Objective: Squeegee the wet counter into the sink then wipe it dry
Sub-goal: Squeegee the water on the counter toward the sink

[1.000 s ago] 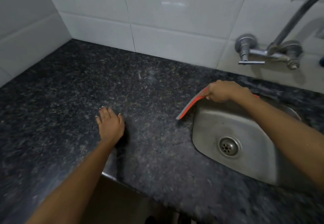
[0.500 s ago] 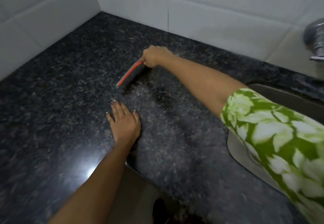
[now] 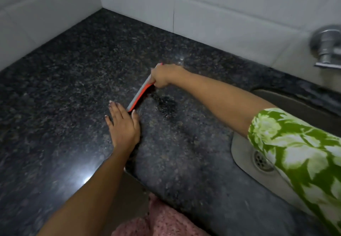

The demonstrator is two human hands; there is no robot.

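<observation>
Now the right hand (image 3: 164, 75) reaches far out with a straight arm, closed tight around the red squeegee (image 3: 140, 94), whose blade seems to touch the dark counter (image 3: 64, 73). Nearer, the left hand (image 3: 122, 125) lies flat with fingers spread, holding nothing, just beside the blade's near end. On the right sits the sink (image 3: 243, 154).

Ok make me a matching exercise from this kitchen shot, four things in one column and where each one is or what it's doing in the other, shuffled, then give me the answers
Things:
1. left hand
2. right hand
3. squeegee
4. sink drain

Places or states:
A. orange and grey, slanting across the dark counter
B. palm down, flat on the counter
C. low on the right, partly behind a green flowered sleeve
D. closed around one end of a tool

Pairs: 1-B, 2-D, 3-A, 4-C
</observation>
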